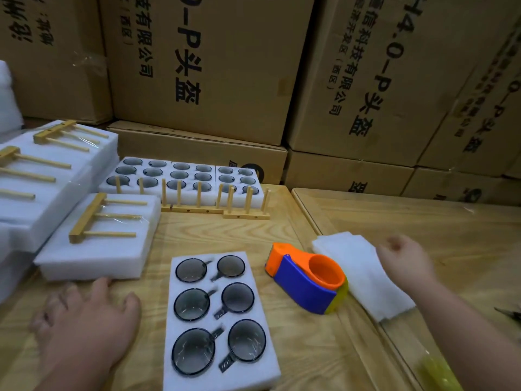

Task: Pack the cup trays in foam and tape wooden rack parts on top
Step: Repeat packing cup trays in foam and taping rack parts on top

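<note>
A: While stacked cardboard cartons point(197, 66) wall off the back of the wooden table point(225, 235), finished foam packs point(97, 244) with a wooden rack part point(93, 217) taped on top sit piled at the left.

B: And the work in hand?

A: An uncovered foam cup tray point(220, 320), six dark glass cups showing, lies at the near edge between the two hands. More filled trays point(180, 176) wait at the back, behind upright loose rack parts point(215, 200).

B: So which step?

A: Covering, by the look of it. This tray has no lid yet, and the next move calls for a foam sheet point(363, 273) squared over the cups before any rack part is taped down.

B: The tape dispenser point(306, 280)?

A: Orange and blue, idle, just right of the tray, touching the sheets.

B: The hands?

A: The left hand point(84, 320) rests flat on the table, fingers spread, gripping nothing. The right hand point(403, 263) is over the foam sheets, fingers loosely curled; motion blur hides whether it pinches one.
</note>
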`<action>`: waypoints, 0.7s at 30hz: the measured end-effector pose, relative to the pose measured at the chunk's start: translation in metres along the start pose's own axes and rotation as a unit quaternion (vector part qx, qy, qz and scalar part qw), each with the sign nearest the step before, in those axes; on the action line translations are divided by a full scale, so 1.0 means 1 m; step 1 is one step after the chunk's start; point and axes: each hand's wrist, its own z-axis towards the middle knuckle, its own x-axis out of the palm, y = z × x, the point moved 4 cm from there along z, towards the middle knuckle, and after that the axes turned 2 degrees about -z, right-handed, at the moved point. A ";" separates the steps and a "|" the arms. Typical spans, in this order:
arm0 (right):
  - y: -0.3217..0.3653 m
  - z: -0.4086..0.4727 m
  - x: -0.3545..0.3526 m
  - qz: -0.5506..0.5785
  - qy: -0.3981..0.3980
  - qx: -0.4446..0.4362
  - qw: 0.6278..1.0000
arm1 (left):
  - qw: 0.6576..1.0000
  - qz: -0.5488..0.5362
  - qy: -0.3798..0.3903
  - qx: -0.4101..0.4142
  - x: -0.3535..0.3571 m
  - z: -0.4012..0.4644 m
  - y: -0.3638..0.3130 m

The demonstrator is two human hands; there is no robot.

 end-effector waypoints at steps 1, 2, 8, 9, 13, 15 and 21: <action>-0.016 0.008 0.000 -0.042 0.022 0.030 0.998 | 1.000 -0.001 -0.002 0.000 0.000 0.000 0.000; -0.030 0.014 0.001 -0.080 0.053 0.062 0.994 | 1.000 -0.002 -0.004 -0.001 0.000 0.000 0.000; -0.066 0.013 0.009 -0.068 0.166 0.141 0.974 | 1.000 0.001 -0.020 -0.001 -0.001 -0.003 0.000; -0.068 0.013 0.010 -0.064 0.165 0.145 0.974 | 1.000 0.002 -0.019 -0.001 -0.001 -0.004 0.000; -0.067 0.016 0.009 -0.079 0.148 0.137 0.976 | 1.000 -0.004 -0.015 -0.005 -0.002 -0.003 -0.001; -0.062 0.017 0.005 -0.112 0.134 0.119 0.978 | 1.000 -0.007 -0.013 -0.004 -0.003 -0.004 -0.002; -0.063 0.022 0.000 -0.150 0.156 0.149 0.965 | 1.000 -0.002 -0.014 -0.002 -0.005 -0.005 -0.003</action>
